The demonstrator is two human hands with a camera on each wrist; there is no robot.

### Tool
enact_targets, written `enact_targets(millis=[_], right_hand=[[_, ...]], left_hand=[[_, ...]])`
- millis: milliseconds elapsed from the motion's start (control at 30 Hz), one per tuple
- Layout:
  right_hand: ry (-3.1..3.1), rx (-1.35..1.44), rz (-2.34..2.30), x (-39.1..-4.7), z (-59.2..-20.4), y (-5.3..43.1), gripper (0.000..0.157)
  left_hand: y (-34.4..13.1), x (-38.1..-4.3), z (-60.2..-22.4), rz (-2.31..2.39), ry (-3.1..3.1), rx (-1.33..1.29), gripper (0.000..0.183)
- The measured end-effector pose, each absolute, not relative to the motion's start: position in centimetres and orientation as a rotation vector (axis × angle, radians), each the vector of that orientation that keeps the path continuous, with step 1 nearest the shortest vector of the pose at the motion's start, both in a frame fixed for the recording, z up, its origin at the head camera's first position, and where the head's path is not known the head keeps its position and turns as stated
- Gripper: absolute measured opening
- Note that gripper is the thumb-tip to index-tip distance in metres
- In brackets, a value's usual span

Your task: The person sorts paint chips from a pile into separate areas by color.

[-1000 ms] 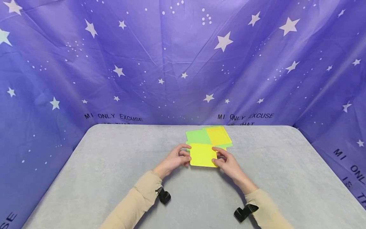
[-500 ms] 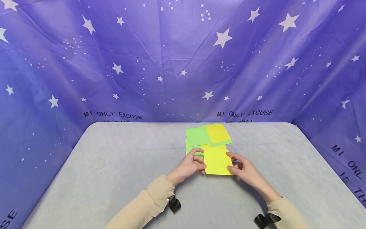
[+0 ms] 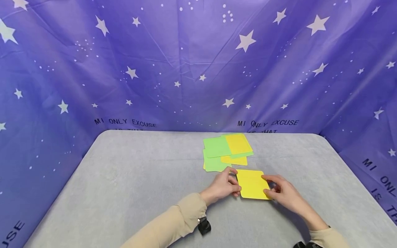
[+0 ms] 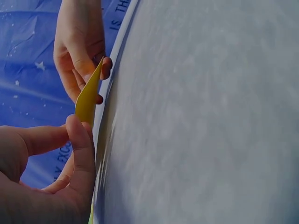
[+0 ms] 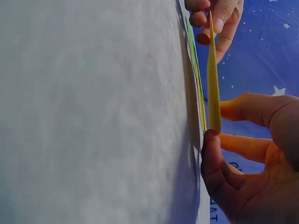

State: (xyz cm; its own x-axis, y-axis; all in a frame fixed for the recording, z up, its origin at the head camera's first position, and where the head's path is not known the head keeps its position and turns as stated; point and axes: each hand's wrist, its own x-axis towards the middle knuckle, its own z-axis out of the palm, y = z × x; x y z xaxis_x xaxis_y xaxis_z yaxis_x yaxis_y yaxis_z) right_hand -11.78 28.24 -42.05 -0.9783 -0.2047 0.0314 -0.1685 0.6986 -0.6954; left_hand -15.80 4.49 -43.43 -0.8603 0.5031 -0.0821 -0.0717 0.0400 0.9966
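A yellow card point(image 3: 252, 184) with rounded corners is held between both hands, face up, in front of the card pile. My left hand point(image 3: 222, 186) pinches its left edge between thumb and fingers. On the opposite edge my right hand point(image 3: 284, 193) pinches it the same way. Both wrist views show the card nearly edge-on and slightly bowed, raised above the table; in the right wrist view the yellow card point(image 5: 213, 88) spans from one hand to the other. Behind the hands lie overlapping green cards point(image 3: 217, 147) and yellow cards point(image 3: 239, 144).
The grey table point(image 3: 139, 179) extends widely on both sides of the hands. A purple curtain point(image 3: 198, 62) with white stars hangs behind and at both sides. Black wrist cameras point(image 3: 204, 226) sit at the beige sleeves point(image 3: 173, 220).
Both hands have carried the yellow card right and toward the person, away from the pile. More of the lower green and yellow cards now shows.
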Motion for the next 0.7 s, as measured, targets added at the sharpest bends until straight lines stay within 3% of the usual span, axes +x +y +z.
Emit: enact_targets(millis=[700], right_hand=[[2.807,-0.331,-1.06,-11.3,-42.1,29.7,0.043]], left_hand=[[5.9,-14.8,-43.2,1.551,2.183,0.403,0.052]])
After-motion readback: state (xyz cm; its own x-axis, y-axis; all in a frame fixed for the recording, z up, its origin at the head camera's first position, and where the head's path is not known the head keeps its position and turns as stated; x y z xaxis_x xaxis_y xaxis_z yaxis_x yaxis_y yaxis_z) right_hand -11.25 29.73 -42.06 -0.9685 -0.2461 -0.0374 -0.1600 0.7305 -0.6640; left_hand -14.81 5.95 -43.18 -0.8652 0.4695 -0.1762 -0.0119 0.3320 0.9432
